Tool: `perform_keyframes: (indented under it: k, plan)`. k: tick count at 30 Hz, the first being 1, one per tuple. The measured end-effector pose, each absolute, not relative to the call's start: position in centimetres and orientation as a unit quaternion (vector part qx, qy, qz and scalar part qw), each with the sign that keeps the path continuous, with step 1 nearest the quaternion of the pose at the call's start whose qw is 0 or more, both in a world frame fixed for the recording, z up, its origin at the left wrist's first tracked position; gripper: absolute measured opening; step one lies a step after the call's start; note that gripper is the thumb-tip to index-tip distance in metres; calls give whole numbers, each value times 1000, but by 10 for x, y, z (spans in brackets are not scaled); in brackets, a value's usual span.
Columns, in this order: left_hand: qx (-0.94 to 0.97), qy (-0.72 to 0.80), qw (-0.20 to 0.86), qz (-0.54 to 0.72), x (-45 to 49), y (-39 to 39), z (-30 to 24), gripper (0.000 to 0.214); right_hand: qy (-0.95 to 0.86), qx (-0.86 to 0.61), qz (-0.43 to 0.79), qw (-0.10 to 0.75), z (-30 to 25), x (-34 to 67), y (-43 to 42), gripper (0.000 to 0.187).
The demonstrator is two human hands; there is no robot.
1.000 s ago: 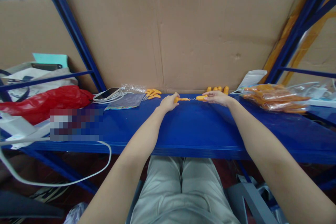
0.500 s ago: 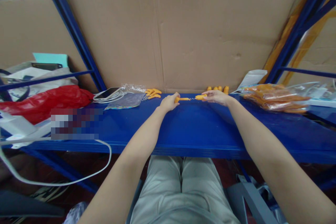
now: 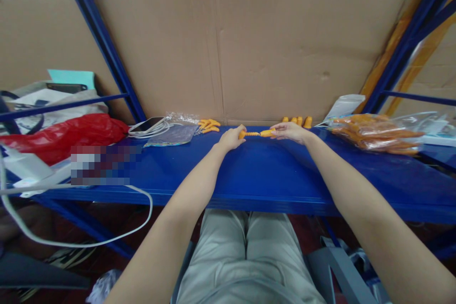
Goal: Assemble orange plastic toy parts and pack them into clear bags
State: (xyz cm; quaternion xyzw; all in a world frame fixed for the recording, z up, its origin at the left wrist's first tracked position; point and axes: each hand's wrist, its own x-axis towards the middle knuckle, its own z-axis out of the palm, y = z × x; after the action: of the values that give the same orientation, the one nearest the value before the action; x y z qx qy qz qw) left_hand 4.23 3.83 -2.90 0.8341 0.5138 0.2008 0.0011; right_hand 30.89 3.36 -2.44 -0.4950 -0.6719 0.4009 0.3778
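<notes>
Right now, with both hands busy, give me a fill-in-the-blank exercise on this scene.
1. The left hand holds an orange spiral piece and the right hand another orange piece, over a shelf coloured ____.
2. The tall brown panel behind the shelf is made of ____.
3. The clear bag of orange pieces lies nearer the person's ____ hand.
4. The shiny crumpled bundle at the far left is coloured ____.

Missing words: blue; cardboard; right; red.
</notes>
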Motion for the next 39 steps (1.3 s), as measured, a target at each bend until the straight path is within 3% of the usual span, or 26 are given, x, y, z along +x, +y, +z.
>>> perform_keyframes:
  k: [7,23,39]
  plan:
    - [834,517,-3,195,38,40,-28,37,-666,-492,395,397,-25,291,31,46]
    - [824,521,23,221,43,45,-32,39,-691,-465,358,423,-24,300,36,35]
    - [799,518,202,230,40,49,-32,40,-695,-460,366,413,-25,298,33,30]
